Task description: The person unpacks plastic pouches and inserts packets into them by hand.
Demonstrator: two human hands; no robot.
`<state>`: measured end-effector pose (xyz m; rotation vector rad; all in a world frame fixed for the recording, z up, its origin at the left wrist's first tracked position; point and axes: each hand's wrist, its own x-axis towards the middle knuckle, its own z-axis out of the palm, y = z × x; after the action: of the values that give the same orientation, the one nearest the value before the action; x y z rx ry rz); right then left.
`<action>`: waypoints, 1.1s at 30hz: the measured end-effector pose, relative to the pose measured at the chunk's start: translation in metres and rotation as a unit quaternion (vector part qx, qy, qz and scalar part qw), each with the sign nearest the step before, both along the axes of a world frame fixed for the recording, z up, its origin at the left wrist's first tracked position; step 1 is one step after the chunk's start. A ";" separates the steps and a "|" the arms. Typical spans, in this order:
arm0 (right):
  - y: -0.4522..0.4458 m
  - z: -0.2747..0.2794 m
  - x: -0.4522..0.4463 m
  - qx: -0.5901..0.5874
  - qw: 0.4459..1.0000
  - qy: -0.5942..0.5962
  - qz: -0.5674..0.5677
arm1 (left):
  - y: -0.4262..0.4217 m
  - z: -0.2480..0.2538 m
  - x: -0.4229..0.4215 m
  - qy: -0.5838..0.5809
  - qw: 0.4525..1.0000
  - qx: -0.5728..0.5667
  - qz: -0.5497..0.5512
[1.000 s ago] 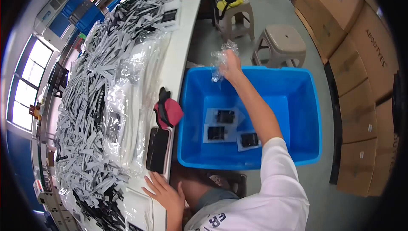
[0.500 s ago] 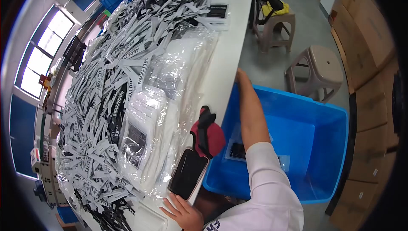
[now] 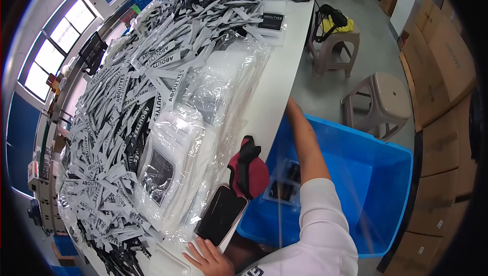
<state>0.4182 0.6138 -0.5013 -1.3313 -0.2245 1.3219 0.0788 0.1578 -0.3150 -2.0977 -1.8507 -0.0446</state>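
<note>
My left hand (image 3: pixel 209 260) lies on the table's near edge with its fingers spread, just below a dark-screened smartphone (image 3: pixel 221 216). Beyond the phone sits a dark red round item with a black strap (image 3: pixel 249 169). My right arm stretches over a blue plastic bin (image 3: pixel 378 161); my right hand (image 3: pixel 293 108) is at the table edge, its fingers hidden. In the bin, beside that arm, lie flat clear packets with black labels (image 3: pixel 282 191). Left of the phone are stacked clear plastic bags (image 3: pixel 195 141), one with a black label.
A large heap of black and white "ABOUTYES" strips (image 3: pixel 119 108) covers the table's left side. A labelled packet (image 3: pixel 271 21) lies at the far end of the white table (image 3: pixel 277 73). Plastic stools (image 3: pixel 382 98) stand beyond the bin, and cardboard boxes (image 3: pixel 434 159) line the right side.
The view has shifted slightly, so the table and bin appear moved. More of the labelled packets in the bin show beside my right arm. My left hand stays on the table.
</note>
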 end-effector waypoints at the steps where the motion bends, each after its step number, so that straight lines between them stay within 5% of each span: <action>1: -0.001 0.000 0.001 0.000 1.000 -0.004 -0.005 | -0.001 0.003 0.001 -0.018 1.000 -0.007 0.002; 10: 0.000 0.001 0.004 0.001 0.998 -0.036 -0.042 | -0.003 0.003 -0.005 0.020 0.999 -0.024 -0.007; 16: 0.006 -0.001 0.006 0.003 0.997 -0.058 -0.059 | -0.001 0.005 -0.001 -0.059 0.998 0.000 -0.015; 21: 0.010 -0.008 0.013 0.014 0.993 -0.088 -0.072 | 0.000 -0.003 -0.008 0.011 1.000 -0.016 -0.020; 29: 0.026 -0.020 0.066 0.132 0.964 -0.224 -0.061 | -0.003 0.013 -0.009 -0.032 0.999 -0.002 -0.019; 33: 0.007 0.013 0.063 0.104 0.908 -0.342 -0.218 | -0.004 0.017 -0.013 -0.063 0.998 -0.006 -0.020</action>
<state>0.4809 0.6204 -0.4882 -1.5091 -0.4984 0.4076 0.0654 0.1536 -0.2976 -2.1856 -1.8852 -0.1803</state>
